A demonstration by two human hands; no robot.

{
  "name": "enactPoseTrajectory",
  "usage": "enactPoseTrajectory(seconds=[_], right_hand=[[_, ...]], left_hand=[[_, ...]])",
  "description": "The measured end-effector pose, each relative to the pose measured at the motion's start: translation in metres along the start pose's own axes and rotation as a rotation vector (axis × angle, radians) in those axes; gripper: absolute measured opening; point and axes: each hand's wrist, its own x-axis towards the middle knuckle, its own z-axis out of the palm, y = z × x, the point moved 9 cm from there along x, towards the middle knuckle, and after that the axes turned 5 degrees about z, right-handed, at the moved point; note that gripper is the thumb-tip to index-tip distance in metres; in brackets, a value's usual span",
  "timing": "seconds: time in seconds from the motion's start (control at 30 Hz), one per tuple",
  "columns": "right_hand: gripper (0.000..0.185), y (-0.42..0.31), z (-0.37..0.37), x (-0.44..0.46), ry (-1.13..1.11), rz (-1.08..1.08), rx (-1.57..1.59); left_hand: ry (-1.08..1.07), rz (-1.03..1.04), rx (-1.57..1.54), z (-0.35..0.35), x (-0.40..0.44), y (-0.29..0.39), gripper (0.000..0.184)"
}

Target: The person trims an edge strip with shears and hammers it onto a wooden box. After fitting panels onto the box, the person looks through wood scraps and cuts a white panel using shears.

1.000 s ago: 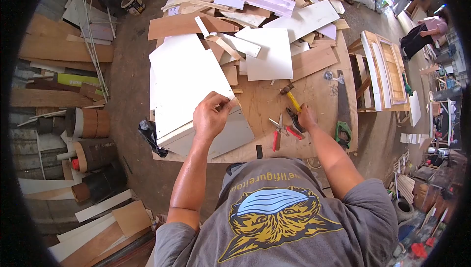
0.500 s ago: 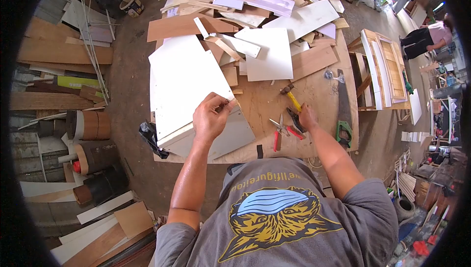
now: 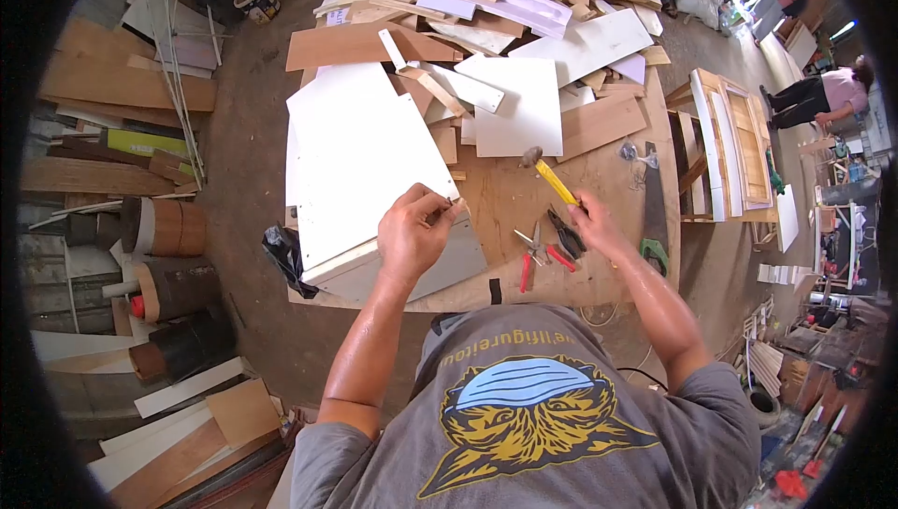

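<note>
My right hand [image 3: 596, 226] grips the yellow handle of a hammer [image 3: 557, 181], its head pointing up and left over the table. My left hand [image 3: 412, 233] is closed in a pinch at the right corner of a white panel [image 3: 365, 158]; whatever is between the fingertips is too small to make out. That panel lies on top of a box-like piece with a grey-white side [image 3: 444, 252]. Below the hammer, red-handled pliers [image 3: 535, 249] and dark-handled pliers [image 3: 567, 233] lie on the wooden tabletop [image 3: 491, 219].
Scrap boards [image 3: 468, 13] are heaped at the table's far side. A handsaw [image 3: 654, 205] lies along the right edge, and a black plastic bag [image 3: 282, 256] at the left. Beyond stand a wooden frame [image 3: 739, 144] and another person [image 3: 823, 97]. Rolls of material [image 3: 164, 228] are at left.
My right hand has lifted the hammer off the tabletop, its head now higher and slightly left. My left hand has shifted a little right along the panel's corner, still pinched.
</note>
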Motion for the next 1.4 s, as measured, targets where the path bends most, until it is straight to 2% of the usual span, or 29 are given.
enactPoseTrajectory(seconds=[0.1,0.2,0.3,0.4,0.6,0.7,0.8,0.9,1.0,1.2,1.3,1.4], right_hand=[[0.035,-0.042,-0.007,-0.010,-0.081,0.022,0.145],[0.032,-0.073,-0.016,-0.014,-0.060,-0.114,0.043],[0.032,-0.147,-0.032,-0.047,-0.044,-0.372,0.020],[0.039,-0.191,-0.039,-0.071,-0.002,-0.586,0.008],[0.048,-0.231,-0.045,-0.100,-0.076,-0.521,-0.280],[0.050,-0.235,-0.045,-0.107,-0.025,-0.559,-0.354],[0.051,-0.242,-0.048,-0.114,0.088,-0.665,-0.300],[0.053,-0.235,-0.038,-0.113,0.055,-0.616,-0.540],[0.054,-0.244,-0.044,-0.117,0.103,-0.652,-0.457],[0.051,-0.246,-0.039,-0.111,0.077,-0.615,-0.578],[0.050,-0.246,-0.044,-0.108,0.130,-0.652,-0.420],[0.049,-0.248,-0.048,-0.105,0.120,-0.633,-0.397]], left_hand=[[-0.001,0.011,-0.004,0.003,-0.010,0.002,0.019],[0.025,0.068,-0.008,0.004,-0.018,0.004,0.018],[0.040,0.096,-0.010,0.003,-0.025,0.008,0.016],[0.067,0.141,0.011,0.001,-0.030,0.014,0.015],[0.032,0.181,0.047,0.008,-0.037,0.013,0.013],[0.012,0.174,0.048,0.009,-0.037,0.012,0.012],[0.005,0.162,0.052,0.009,-0.037,0.010,0.012],[0.015,0.176,0.086,0.009,-0.036,0.012,0.013],[0.035,0.177,0.073,0.008,-0.035,0.012,0.015],[0.003,0.169,0.089,0.008,-0.031,0.012,0.018],[0.008,0.184,0.089,0.005,-0.030,0.012,0.019],[0.013,0.184,0.052,0.002,-0.027,0.013,0.019]])
